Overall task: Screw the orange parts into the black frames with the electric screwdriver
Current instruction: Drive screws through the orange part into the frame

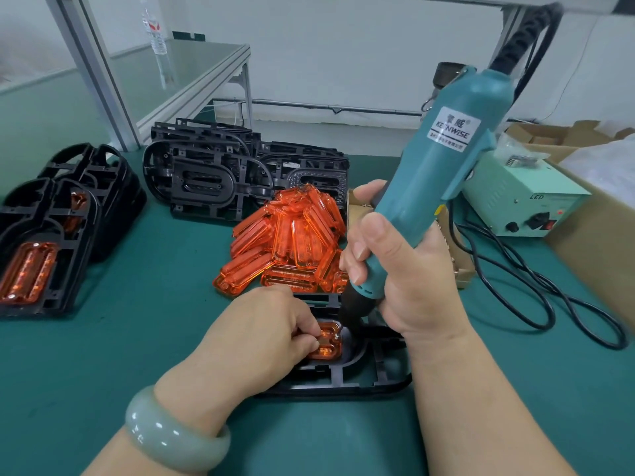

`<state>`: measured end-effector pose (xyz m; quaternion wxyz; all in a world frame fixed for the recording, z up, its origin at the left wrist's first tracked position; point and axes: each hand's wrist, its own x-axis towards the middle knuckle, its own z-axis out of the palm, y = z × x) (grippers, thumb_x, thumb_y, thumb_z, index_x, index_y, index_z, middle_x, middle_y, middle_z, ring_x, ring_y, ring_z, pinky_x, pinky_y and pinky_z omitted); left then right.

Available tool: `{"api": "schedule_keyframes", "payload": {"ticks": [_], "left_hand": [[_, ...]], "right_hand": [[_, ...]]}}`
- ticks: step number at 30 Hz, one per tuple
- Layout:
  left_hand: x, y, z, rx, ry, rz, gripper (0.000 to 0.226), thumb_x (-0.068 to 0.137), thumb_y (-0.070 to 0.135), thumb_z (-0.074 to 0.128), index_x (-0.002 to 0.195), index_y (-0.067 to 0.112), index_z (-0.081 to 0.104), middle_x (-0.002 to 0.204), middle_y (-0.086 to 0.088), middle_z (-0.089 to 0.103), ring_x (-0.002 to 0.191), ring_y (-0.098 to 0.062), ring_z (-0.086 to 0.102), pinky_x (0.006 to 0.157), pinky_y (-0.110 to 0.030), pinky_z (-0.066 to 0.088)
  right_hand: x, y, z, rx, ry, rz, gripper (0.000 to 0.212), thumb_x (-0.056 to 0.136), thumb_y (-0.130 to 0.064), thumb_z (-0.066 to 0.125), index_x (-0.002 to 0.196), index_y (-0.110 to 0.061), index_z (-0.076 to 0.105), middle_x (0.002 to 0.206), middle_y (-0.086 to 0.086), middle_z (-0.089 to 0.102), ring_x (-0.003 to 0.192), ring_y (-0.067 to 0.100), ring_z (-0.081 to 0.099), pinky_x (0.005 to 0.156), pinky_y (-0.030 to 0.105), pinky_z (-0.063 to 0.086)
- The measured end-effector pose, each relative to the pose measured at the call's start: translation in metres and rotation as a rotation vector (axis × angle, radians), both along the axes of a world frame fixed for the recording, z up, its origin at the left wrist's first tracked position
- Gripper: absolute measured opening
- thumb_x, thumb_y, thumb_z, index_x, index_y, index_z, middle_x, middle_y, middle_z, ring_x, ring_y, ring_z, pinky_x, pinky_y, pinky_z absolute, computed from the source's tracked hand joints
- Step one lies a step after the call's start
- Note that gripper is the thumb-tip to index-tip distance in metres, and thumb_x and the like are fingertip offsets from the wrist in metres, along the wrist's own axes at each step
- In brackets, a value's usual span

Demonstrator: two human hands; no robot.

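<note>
A black frame (pixel 360 376) lies on the green mat near me, with an orange part (pixel 326 345) seated in its oval opening. My left hand (pixel 261 334) rests over the frame, fingers curled and pinching at the orange part's edge beside the screw. My right hand (pixel 398 269) grips the teal electric screwdriver (pixel 443 159) upright, its black tip down on the orange part's upper right corner. A heap of loose orange parts (pixel 292 242) lies just behind the frame.
Stacked bare black frames (pixel 213 176) stand at the back. Frames with orange parts fitted (pixel 37 255) sit at the left. A pale green power box (pixel 522 201) with black cables (pixel 549 304) stands at the right, beside cardboard boxes (pixel 556 139).
</note>
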<state>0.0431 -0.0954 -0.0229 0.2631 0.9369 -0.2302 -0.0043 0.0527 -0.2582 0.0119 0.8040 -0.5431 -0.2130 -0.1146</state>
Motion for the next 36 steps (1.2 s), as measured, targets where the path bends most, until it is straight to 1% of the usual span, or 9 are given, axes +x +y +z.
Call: {"api": "schedule_keyframes", "payload": {"ticks": [3, 8, 13, 16, 19, 23, 29, 32, 36], "left_hand": [[0.0011, 0.0001, -0.0006, 0.005, -0.008, -0.007, 0.012, 0.078, 0.034, 0.071, 0.089, 0.034, 0.074, 0.072, 0.016, 0.046, 0.074, -0.006, 0.048, 0.071, -0.024, 0.043], [0.0008, -0.0002, -0.0007, -0.002, -0.021, -0.016, 0.01, 0.077, 0.032, 0.072, 0.087, 0.034, 0.074, 0.071, 0.018, 0.046, 0.07, -0.006, 0.048, 0.066, -0.022, 0.039], [0.0008, 0.0004, -0.001, -0.006, -0.025, -0.014, 0.01, 0.077, 0.033, 0.072, 0.088, 0.034, 0.074, 0.072, 0.017, 0.047, 0.074, -0.007, 0.05, 0.071, -0.024, 0.044], [0.0007, 0.0005, -0.0007, -0.001, -0.027, -0.018, 0.011, 0.078, 0.034, 0.072, 0.088, 0.034, 0.074, 0.072, 0.018, 0.047, 0.075, -0.006, 0.05, 0.07, -0.023, 0.042], [0.0014, -0.0004, -0.0008, 0.006, -0.027, -0.012, 0.011, 0.078, 0.035, 0.071, 0.089, 0.035, 0.074, 0.073, 0.018, 0.048, 0.078, -0.007, 0.051, 0.07, -0.023, 0.041], [0.0017, -0.0007, -0.0009, 0.012, -0.027, -0.006, 0.01, 0.079, 0.035, 0.07, 0.088, 0.034, 0.074, 0.073, 0.019, 0.047, 0.079, -0.006, 0.05, 0.071, -0.023, 0.041], [0.0016, -0.0001, -0.0006, 0.034, -0.034, -0.018, 0.011, 0.079, 0.036, 0.069, 0.089, 0.034, 0.074, 0.07, 0.019, 0.046, 0.082, -0.007, 0.051, 0.075, -0.024, 0.043], [0.0012, 0.0005, -0.0002, 0.035, -0.018, -0.017, 0.01, 0.079, 0.036, 0.069, 0.087, 0.035, 0.074, 0.07, 0.019, 0.048, 0.08, -0.006, 0.051, 0.073, -0.023, 0.043], [0.0011, -0.0002, 0.0023, 0.035, -0.001, -0.014, 0.009, 0.079, 0.036, 0.07, 0.087, 0.034, 0.074, 0.07, 0.02, 0.048, 0.078, -0.006, 0.052, 0.074, -0.025, 0.045]], "right_hand": [[0.0008, -0.0001, 0.0001, 0.022, 0.02, -0.024, 0.019, 0.079, -0.029, 0.064, 0.098, -0.025, 0.062, 0.055, -0.004, 0.05, 0.041, 0.011, 0.047, 0.052, 0.027, 0.043], [0.0012, 0.0028, 0.0007, 0.011, 0.022, -0.006, 0.017, 0.079, -0.028, 0.065, 0.096, -0.026, 0.063, 0.057, -0.004, 0.05, 0.041, 0.011, 0.047, 0.051, 0.026, 0.042], [0.0012, 0.0034, 0.0025, 0.013, 0.043, -0.027, 0.019, 0.077, -0.026, 0.064, 0.095, -0.021, 0.059, 0.055, -0.005, 0.049, 0.039, 0.011, 0.045, 0.049, 0.026, 0.041], [0.0011, 0.0022, 0.0031, 0.035, 0.083, -0.051, 0.016, 0.077, -0.017, 0.064, 0.091, -0.02, 0.057, 0.054, -0.004, 0.047, 0.038, 0.011, 0.041, 0.049, 0.027, 0.038], [0.001, 0.0031, 0.0028, 0.025, 0.1, -0.067, 0.013, 0.081, -0.009, 0.056, 0.09, -0.019, 0.055, 0.053, -0.004, 0.045, 0.037, 0.012, 0.039, 0.048, 0.027, 0.036], [0.0008, 0.0067, 0.003, 0.003, 0.082, -0.061, 0.02, 0.08, -0.006, 0.056, 0.08, -0.025, 0.06, 0.053, -0.002, 0.044, 0.036, 0.014, 0.039, 0.046, 0.024, 0.037], [0.0027, 0.0058, 0.0005, 0.002, 0.081, -0.044, 0.023, 0.08, -0.005, 0.058, 0.082, -0.027, 0.061, 0.054, -0.004, 0.045, 0.036, 0.012, 0.04, 0.045, 0.022, 0.038], [0.0043, 0.004, -0.0005, 0.004, 0.066, -0.007, 0.021, 0.077, -0.012, 0.062, 0.085, -0.031, 0.065, 0.055, -0.005, 0.047, 0.037, 0.011, 0.041, 0.047, 0.022, 0.039], [0.0063, 0.001, -0.0014, 0.043, 0.052, 0.055, 0.019, 0.077, -0.018, 0.062, 0.094, -0.025, 0.066, 0.056, -0.004, 0.047, 0.038, 0.011, 0.042, 0.048, 0.024, 0.039]]}}
